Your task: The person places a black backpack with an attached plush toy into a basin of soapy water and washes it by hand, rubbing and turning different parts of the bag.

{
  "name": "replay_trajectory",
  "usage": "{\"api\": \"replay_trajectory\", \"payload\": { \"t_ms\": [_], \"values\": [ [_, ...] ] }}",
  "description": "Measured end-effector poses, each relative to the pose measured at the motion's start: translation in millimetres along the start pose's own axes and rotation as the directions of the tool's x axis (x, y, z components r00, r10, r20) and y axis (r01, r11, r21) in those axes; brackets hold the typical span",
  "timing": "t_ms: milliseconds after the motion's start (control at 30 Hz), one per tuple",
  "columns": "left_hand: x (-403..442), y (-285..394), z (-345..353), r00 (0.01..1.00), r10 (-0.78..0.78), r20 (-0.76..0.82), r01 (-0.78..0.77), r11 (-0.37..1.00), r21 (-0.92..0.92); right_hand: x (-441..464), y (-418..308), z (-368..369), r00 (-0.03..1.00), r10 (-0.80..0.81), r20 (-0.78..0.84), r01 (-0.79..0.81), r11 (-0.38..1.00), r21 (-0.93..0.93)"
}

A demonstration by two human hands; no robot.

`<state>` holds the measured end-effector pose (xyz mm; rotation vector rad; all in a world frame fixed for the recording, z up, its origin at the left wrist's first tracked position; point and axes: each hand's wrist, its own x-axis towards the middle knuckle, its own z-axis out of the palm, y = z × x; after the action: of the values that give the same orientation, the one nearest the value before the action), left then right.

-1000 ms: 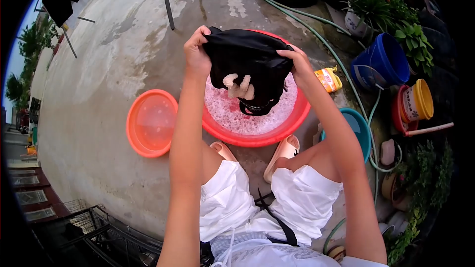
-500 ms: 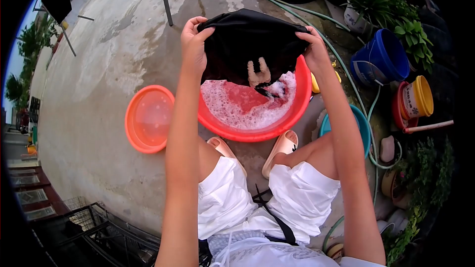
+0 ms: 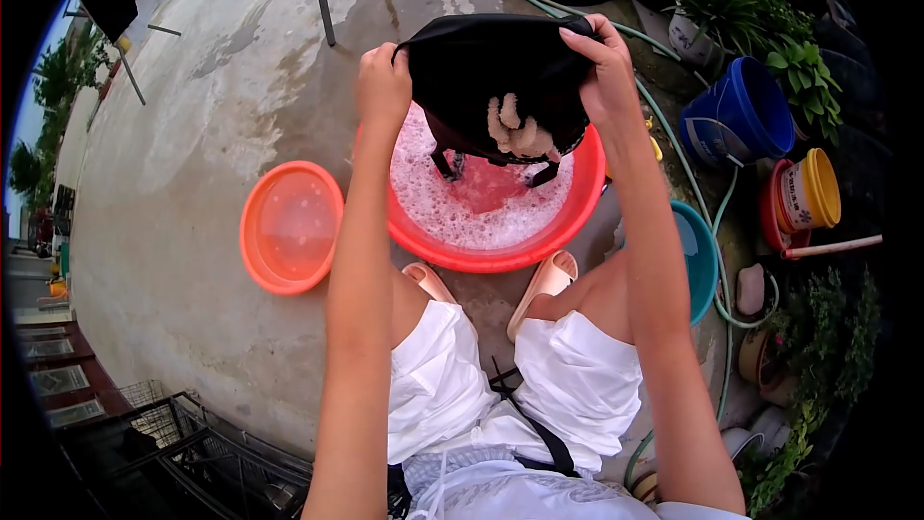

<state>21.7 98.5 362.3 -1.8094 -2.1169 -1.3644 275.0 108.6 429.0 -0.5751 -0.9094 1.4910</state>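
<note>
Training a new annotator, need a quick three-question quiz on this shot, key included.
1. How many hands grip the black cloth? A) none B) one C) two
2. True or false: the orange basin stands on the person's left of the red tub.
3. Fill in: inside the red tub there is white ____.

Key: 1. C, the left hand and the right hand. 2. True. 3. foam.

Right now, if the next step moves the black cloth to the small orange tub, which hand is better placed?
Probably the left hand: it grips the end of the black cloth nearer the orange tub; the right hand holds the opposite end.
</note>
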Motion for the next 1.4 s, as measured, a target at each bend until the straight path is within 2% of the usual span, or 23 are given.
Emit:
{"api": "replay_trajectory", "payload": {
  "t_ms": [33,133,167,233,300,333,400,533,600,633,733,767,867,1000,1100,1133,1200,1233,1333,1367,1400],
  "values": [
    [1.9,3.2,-2.7,0.977,-0.148,0.152,0.156,0.987,-0.043,-1.7,-1.8,4.3,1.000,-0.005,0.008,0.005,1.000,-0.005],
    [2.2,19.5,-6.5,0.951,-0.283,0.121,0.295,0.951,-0.096,-5.4,-7.9,11.4,0.998,-0.032,0.062,0.036,0.997,-0.070],
    [2.6,20.5,-4.9,0.958,-0.273,0.090,0.282,0.952,-0.116,-7.3,-9.5,11.3,0.999,-0.020,0.047,0.025,0.995,-0.099],
    [3.8,22.4,0.1,0.944,-0.317,0.086,0.329,0.914,-0.237,-10.0,-11.6,11.0,1.000,0.004,0.017,-0.001,0.988,-0.156],
    [4.2,30.6,1.7,0.914,-0.390,0.110,0.402,0.842,-0.359,-8.3,-3.7,-1.8,0.999,0.013,-0.034,-0.023,0.956,-0.294],
    [3.7,26.5,8.0,0.873,-0.446,0.198,0.472,0.670,-0.572,-8.9,1.5,-8.3,0.998,0.016,-0.061,-0.037,0.932,-0.362],
    [2.3,18.2,24.1,0.786,-0.467,0.406,0.531,0.173,-0.829,-11.5,11.3,-20.4,0.992,0.067,-0.104,-0.108,0.877,-0.468],
    [7.9,48.8,9.7,0.678,-0.512,0.528,0.594,-0.041,-0.803,-9.3,30.5,-59.9,0.942,0.286,-0.178,-0.333,0.716,-0.614],
    [8.8,60.6,1.9,0.691,-0.481,0.540,0.557,-0.122,-0.822,-7.2,34.7,-72.6,0.870,0.440,-0.221,-0.469,0.605,-0.643],
    [9.3,65.0,-2.0,0.698,-0.466,0.544,0.537,-0.162,-0.828,-9.2,35.7,-76.3,0.828,0.522,-0.206,-0.528,0.600,-0.601],
    [11.4,74.8,-12.3,0.746,-0.378,0.548,0.502,-0.221,-0.836,-19.4,45.6,-77.1,0.812,0.572,-0.117,-0.564,0.716,-0.410],
    [10.2,76.7,-12.2,0.753,-0.352,0.555,0.495,-0.252,-0.831,-19.5,47.9,-83.5,0.780,0.621,-0.075,-0.591,0.692,-0.413],
    [9.0,83.2,-13.1,0.777,-0.291,0.557,0.466,-0.328,-0.822,-14.5,65.7,-97.1,0.684,0.726,0.067,-0.699,0.679,-0.223],
    [10.2,89.0,-18.3,0.805,-0.245,0.541,0.439,-0.369,-0.820,-20.2,41.8,-66.7,0.629,0.712,0.312,-0.760,0.648,0.053],
    [10.5,92.4,-26.3,0.813,-0.097,0.575,0.494,-0.409,-0.767,-14.5,54.2,-57.1,0.746,0.624,0.232,-0.666,0.708,0.236],
    [10.5,93.2,-29.1,0.809,-0.032,0.586,0.521,-0.422,-0.742,-10.7,60.4,-62.9,0.756,0.628,0.183,-0.654,0.738,0.168],
    [12.2,82.6,-24.1,0.809,-0.047,0.586,0.525,-0.392,-0.756,-3.1,73.7,-75.1,0.777,0.623,0.089,-0.627,0.779,0.023],
    [12.3,77.8,-21.9,0.807,-0.055,0.587,0.528,-0.377,-0.761,-10.7,45.6,-54.5,0.832,0.532,-0.155,-0.553,0.775,-0.305],
    [11.5,72.3,-25.3,0.799,-0.246,0.548,0.487,-0.268,-0.831,-5.3,29.4,-67.0,0.889,0.306,-0.340,-0.438,0.782,-0.444],
    [9.9,71.9,-29.0,0.807,-0.195,0.558,0.506,-0.261,-0.822,-3.6,22.9,-68.6,0.897,0.244,-0.369,-0.404,0.793,-0.456],
    [10.5,64.9,-28.1,0.818,-0.098,0.567,0.544,-0.190,-0.817,-3.0,17.0,-66.1,0.906,0.184,-0.382,-0.353,0.827,-0.438]
  ]
}}
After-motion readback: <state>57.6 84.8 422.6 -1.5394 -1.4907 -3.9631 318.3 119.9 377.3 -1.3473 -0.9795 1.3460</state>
